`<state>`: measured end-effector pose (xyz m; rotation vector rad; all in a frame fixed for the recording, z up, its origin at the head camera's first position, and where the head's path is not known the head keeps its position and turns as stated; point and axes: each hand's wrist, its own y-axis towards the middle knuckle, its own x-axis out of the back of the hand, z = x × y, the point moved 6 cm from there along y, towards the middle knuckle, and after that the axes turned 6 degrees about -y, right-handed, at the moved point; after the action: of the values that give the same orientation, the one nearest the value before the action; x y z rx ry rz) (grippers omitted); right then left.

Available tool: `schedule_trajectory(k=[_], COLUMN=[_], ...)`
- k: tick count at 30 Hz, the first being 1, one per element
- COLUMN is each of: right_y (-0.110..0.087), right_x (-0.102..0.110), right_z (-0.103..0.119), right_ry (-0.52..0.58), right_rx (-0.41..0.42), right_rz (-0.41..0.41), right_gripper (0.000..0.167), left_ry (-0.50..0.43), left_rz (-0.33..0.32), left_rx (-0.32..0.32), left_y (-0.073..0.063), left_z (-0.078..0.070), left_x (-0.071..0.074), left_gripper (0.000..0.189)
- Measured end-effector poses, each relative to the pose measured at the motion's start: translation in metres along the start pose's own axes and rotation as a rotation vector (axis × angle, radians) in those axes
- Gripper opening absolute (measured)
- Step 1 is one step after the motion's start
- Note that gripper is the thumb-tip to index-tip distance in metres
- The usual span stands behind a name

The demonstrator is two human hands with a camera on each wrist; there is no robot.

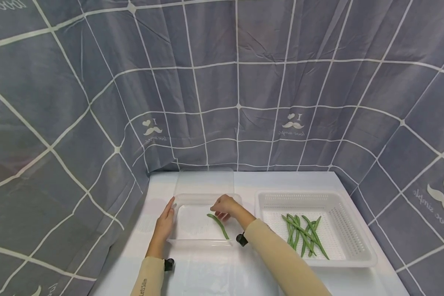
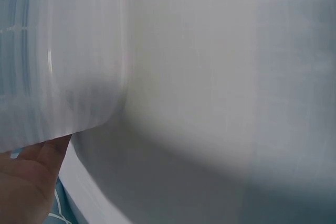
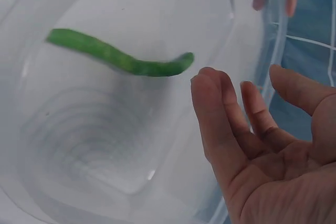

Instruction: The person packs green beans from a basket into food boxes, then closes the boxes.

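A green bean (image 1: pixel 219 226) lies inside the clear plastic container (image 1: pixel 190 198), slanting toward its front wall. My right hand (image 1: pixel 227 207) is over the container's right part. In the right wrist view its fingers (image 3: pixel 210 114) are parted, with nothing between them, and the fingertips come close to one end of the bean (image 3: pixel 121 60). My left hand (image 1: pixel 165 220) touches the container's left side with extended fingers. The left wrist view shows that hand (image 2: pixel 29 182) against the outer wall (image 2: pixel 84 51), its fingertips partly hidden behind it.
To the right stands a white perforated basket (image 1: pixel 349 226) holding several green beans (image 1: pixel 304 234). A clear flat lid (image 1: pixel 205 181) lies behind the container. Grey checked curtains (image 1: pixel 222 86) enclose the white table (image 1: pixel 192 275) at the back and sides.
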<state>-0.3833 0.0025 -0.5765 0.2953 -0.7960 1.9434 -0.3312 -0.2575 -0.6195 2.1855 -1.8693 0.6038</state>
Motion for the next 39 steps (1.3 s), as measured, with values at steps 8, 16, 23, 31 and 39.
schedule_trajectory(k=[8,16,23,31,39], right_y=[-0.011,-0.023,-0.033,-0.046,-0.057], right_x=[0.017,0.043,0.062,0.084,0.108], right_z=[0.012,0.015,0.012,0.010,-0.002], right_ry=[0.206,0.352,0.433,0.476,0.542], right_rx=[0.067,0.056,0.072,0.104,0.112], right_rz=[0.085,0.082,0.080,0.060,0.025], right_gripper=[0.035,0.036,0.046,0.045,0.042], left_ry=[0.007,0.000,0.011,0.011,-0.001], left_rz=[0.000,0.023,0.026,0.028,0.037], left_rx=[0.013,0.038,0.042,0.034,0.041], left_y=[0.002,0.001,0.000,-0.002,-0.002], left_z=[0.000,0.001,0.001,0.002,0.000], left_x=[-0.001,-0.004,-0.003,-0.002,-0.003], left_gripper=[0.053,0.054,0.054,0.054,0.054])
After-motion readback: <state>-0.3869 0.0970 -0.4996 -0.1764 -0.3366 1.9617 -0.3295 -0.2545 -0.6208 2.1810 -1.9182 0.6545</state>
